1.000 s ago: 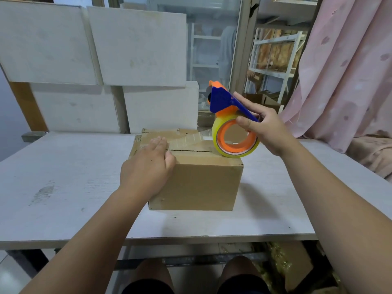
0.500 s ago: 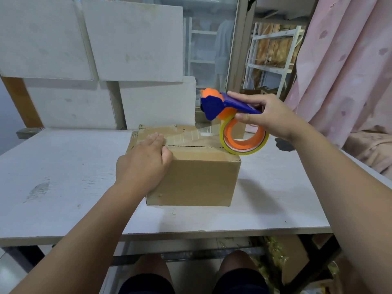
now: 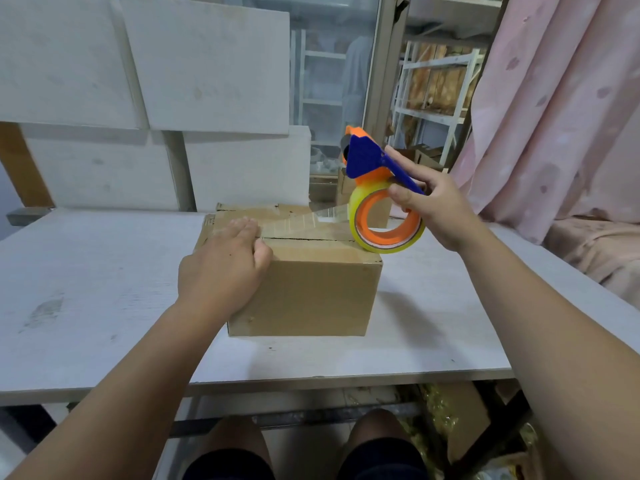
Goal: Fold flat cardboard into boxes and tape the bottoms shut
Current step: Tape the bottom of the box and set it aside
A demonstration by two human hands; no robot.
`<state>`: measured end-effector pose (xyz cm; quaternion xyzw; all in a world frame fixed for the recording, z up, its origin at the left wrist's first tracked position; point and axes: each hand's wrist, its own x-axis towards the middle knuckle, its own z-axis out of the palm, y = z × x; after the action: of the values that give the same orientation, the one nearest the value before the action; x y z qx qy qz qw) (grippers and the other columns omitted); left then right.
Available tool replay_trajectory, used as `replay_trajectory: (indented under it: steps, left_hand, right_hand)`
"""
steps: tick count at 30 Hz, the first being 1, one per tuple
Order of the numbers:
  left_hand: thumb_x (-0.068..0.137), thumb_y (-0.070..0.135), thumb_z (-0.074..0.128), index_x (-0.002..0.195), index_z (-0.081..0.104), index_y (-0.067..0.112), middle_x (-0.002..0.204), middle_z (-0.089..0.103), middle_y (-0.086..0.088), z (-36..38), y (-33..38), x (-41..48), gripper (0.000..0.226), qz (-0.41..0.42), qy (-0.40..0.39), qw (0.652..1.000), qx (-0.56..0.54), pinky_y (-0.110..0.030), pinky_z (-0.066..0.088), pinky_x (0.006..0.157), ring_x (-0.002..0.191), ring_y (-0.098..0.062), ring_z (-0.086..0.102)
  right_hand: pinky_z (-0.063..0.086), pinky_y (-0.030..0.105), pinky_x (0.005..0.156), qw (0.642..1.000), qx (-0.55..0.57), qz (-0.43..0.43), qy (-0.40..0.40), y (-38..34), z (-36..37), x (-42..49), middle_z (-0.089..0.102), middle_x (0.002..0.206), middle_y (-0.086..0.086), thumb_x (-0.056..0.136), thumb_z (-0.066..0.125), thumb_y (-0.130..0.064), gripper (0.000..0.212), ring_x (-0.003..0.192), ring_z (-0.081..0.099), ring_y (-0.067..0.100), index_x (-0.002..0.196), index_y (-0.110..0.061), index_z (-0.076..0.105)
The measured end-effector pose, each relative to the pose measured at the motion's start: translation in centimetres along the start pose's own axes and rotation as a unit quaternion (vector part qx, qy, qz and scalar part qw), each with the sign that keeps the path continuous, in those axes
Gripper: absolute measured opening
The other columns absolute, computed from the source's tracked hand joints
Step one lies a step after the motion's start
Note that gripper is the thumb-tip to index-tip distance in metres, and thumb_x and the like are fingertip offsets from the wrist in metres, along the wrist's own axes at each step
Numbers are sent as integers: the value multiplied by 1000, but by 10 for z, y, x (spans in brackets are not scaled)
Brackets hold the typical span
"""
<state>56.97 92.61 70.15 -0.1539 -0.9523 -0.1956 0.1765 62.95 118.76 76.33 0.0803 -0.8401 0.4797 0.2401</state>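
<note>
White table, top scuffed, with grey smudges toward its left; white panels stand behind it in two rows, and a brown wooden post shows at their left edge. Right of the panels: glass pane in a pale metal frame, then a white shelving rack holding brownish goods, too blurred to identify. Pink curtain with darker spots hangs at far right above a surface draped in similar pink cloth; shiny gold crinkled material lies under the table.

Brown box; blue-and-orange dispenser with yellowish tape roll; pink, faintly spotted curtain.
</note>
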Motion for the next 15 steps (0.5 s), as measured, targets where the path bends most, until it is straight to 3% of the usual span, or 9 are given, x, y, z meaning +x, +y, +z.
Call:
replay_trajectory:
  steps: [6,11,15]
  left_hand:
    - [97,30,23,140,38,31,153,27,15,1,-2,0,46,-3,-5,1000,-4,-34,34,80,137,-10,28]
    - [98,30,22,144,35,30,155,24,13,0,-1,0,48,-5,-9,1000,-7,-36,38,88,139,-11,27]
    - [98,29,23,144,36,29,155,25,12,-2,-3,0,47,-6,-9,1000,-4,-35,38,88,137,-14,29]
  right_hand:
    - [48,16,84,996,-77,-3,-45,-4,-10,9,58,113,-25,87,66,-27,46,101,58,-1,119,-54,47]
    - [45,5,78,986,-139,2,-95,-14,-12,15,58,109,-27,88,65,-27,47,94,57,-11,122,-53,45]
    - [45,18,85,981,-165,11,-101,-8,-21,16,60,116,-15,87,65,-33,47,101,58,4,123,-54,46]
